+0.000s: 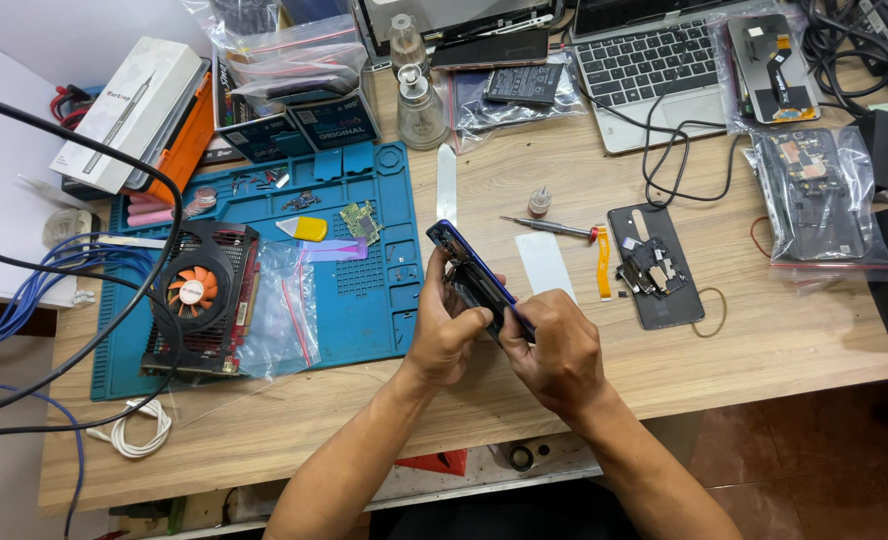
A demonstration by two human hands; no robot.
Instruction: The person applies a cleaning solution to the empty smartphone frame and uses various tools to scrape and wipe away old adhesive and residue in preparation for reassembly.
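Cluttered with parts and cables, a wooden workbench [764, 350] fills the head camera's view. At far left, black and blue cables [54, 270] loop over the bench edge, and a coiled white cable [142, 432] lies near the front. Behind them, a white box [129, 110] rests on an orange case [186, 135]. A blue repair mat [364, 290] covers the left half of the bench; on it sits a graphics card [204, 298] with an orange fan, a clear plastic bag [282, 310] just beside it, and a yellow pick [304, 229] and a small green circuit board [361, 221] farther back. Two glass bottles [419, 105] stand behind the mat.

At centre, above the mat's right edge, the person's left hand [444, 330] grips a blue-framed smartphone [469, 272] from below, holding it tilted on its long edge. The right hand [559, 350] closes around the phone's near end, fingers pinched against the frame; whether it holds a tool there cannot be told.

To the right, a red-handled screwdriver [554, 229] and an orange flex cable [603, 262] lie on the wood, next to an opened black phone [654, 265] with exposed parts. A rubber band [710, 318] lies just beside it. Behind, a laptop [644, 70] sits open, and bagged phone parts [824, 195] lie at far right.
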